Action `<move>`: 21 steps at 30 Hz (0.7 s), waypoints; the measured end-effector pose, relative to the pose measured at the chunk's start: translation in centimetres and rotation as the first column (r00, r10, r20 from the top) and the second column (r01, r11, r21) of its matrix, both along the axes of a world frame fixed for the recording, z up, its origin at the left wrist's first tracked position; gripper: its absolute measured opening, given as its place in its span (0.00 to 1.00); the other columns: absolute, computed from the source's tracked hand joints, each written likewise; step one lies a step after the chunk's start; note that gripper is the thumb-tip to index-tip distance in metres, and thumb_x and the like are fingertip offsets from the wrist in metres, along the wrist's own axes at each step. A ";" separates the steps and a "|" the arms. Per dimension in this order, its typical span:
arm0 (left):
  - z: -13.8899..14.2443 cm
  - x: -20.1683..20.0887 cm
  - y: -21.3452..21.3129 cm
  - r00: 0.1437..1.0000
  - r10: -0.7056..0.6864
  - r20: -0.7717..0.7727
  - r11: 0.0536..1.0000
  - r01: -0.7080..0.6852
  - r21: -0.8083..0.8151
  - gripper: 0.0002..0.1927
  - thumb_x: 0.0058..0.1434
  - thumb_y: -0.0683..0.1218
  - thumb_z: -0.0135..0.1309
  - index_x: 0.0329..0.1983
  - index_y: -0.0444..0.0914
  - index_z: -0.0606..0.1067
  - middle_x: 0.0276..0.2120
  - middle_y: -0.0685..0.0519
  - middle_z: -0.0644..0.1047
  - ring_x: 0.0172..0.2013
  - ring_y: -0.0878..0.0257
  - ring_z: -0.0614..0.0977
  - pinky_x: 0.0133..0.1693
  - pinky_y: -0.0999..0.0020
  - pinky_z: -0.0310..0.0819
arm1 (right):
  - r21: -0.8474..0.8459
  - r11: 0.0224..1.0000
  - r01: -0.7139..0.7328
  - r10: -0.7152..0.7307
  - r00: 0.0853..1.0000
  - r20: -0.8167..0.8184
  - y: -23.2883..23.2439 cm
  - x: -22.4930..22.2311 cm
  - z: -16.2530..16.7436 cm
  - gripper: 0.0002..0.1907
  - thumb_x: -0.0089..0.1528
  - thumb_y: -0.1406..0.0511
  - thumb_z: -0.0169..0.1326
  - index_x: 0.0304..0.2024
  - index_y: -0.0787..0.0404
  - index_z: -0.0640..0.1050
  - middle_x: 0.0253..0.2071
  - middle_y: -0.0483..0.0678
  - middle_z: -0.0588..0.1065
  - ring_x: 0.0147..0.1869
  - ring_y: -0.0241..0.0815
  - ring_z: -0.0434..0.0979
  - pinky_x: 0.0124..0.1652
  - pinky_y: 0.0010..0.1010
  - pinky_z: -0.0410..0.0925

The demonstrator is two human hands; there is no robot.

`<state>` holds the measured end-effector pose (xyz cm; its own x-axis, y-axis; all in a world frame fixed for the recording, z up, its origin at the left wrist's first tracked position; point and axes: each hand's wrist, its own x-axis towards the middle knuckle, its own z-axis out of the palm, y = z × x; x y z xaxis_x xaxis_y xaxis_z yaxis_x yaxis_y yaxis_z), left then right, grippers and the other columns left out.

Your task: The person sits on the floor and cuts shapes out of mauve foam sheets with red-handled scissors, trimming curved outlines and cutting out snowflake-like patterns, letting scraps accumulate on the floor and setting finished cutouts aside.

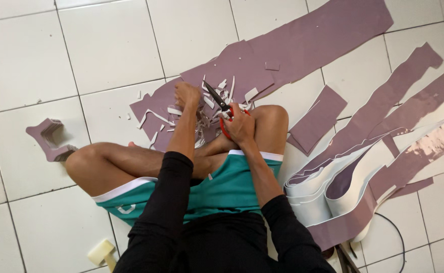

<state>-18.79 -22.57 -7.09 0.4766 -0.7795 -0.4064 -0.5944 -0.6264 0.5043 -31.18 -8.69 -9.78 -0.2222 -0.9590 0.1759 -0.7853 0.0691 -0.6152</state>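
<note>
You sit cross-legged on the white tile floor point(25, 55). The biggest thing near you is the long mauve sheet point(308, 35), lying flat and reaching up toward the top right. Next to your right leg sits a big pile of wavy strips point(363, 167), mauve on 1 side and white on the other, curling up on their edges. A smaller stack of cut pieces point(50, 139) sits well apart on your left, and a pale yellow tool point(101, 251) lies near your left hip.

In front of your knees, on the sheet, is a heap of little scraps point(206, 114). Your right hand point(241, 126) is closed around the red handles of the scissors point(221, 108), and the dark blades point up and to the left. Your left hand point(186, 95) is curled shut over the heap, pinching a small piece that I cannot see well.

The sheet looks light and bendy, a bit like thin foam, so it may flop and curl. I think holding it close to the blades will keep it steady.
</note>
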 end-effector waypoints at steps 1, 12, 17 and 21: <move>0.6 -0.3 0.1 0.999 -0.040 0.035 0.998 0.038 0.058 0.14 0.58 0.49 0.60 0.46 0.42 0.78 0.51 0.45 0.77 0.54 0.47 0.76 0.54 0.47 0.68 | -0.026 1.000 0.002 -0.002 1.000 0.009 -0.1 0.0 0.2 0.25 0.59 0.51 0.65 0.51 0.57 0.75 0.32 0.52 0.80 0.35 0.56 0.81 0.35 0.46 0.71; 1.4 3.8 5.3 0.473 -0.584 -0.660 0.720 -0.073 -0.690 0.09 0.71 0.37 0.46 0.51 0.41 0.68 0.42 0.52 0.73 0.40 0.67 0.77 0.38 0.73 0.75 | -0.210 0.958 0.194 -0.053 0.843 0.535 0.2 -0.6 -0.2 0.14 0.64 0.64 0.57 0.50 0.63 0.75 0.39 0.52 0.82 0.44 0.47 0.86 0.42 0.37 0.76; 4.0 9.4 7.3 0.385 -0.535 -0.752 0.737 -0.222 -0.638 0.10 0.76 0.38 0.47 0.58 0.39 0.65 0.37 0.47 0.66 0.34 0.66 0.67 0.37 0.70 0.62 | -0.149 0.950 0.274 0.016 0.433 0.901 0.7 -0.3 -0.2 0.12 0.69 0.65 0.55 0.51 0.62 0.70 0.38 0.52 0.80 0.38 0.44 0.83 0.33 0.30 0.75; 5.5 12.4 8.6 0.048 -0.499 -0.865 0.771 -0.432 -0.468 0.17 0.71 0.39 0.49 0.60 0.43 0.63 0.47 0.52 0.77 0.45 0.66 0.81 0.45 0.67 0.81 | 0.084 0.978 0.191 -0.075 -0.053 0.996 1.5 0.9 0.8 0.17 0.67 0.57 0.47 0.52 0.60 0.70 0.45 0.44 0.81 0.41 0.37 0.85 0.29 0.23 0.71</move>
<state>-6.44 -13.99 -1.61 -0.0071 -0.9997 0.0250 0.6962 0.0130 0.7177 -30.29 -7.14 -8.98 -0.3440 -0.8870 -0.3081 0.6576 0.0067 -0.7533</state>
